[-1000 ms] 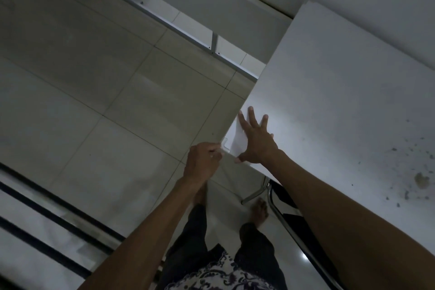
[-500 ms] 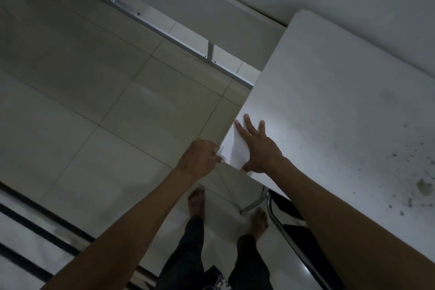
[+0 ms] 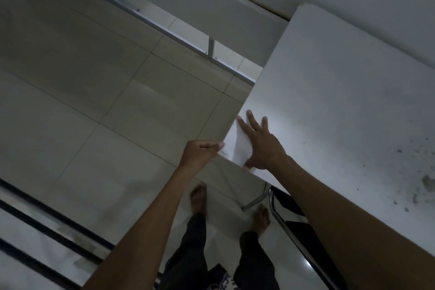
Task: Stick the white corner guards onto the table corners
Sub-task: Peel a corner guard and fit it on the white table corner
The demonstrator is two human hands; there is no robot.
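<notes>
R hand (image 3: 263,148) stays spread flat on surface (image 3: 341,101) at 6 o'clock corner; L hand (image 3: 200,149) has closed in, pinching corner guard (image 3: 223,148) on; nearly seated

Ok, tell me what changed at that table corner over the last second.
Very little. The left hand shifted slightly from just below the corner to its outer side, fingers curled against the white corner guard. The right hand stayed pressed flat on the guard's top, fingers spread. The table did not move; the apparent drift is the head camera's.
</notes>
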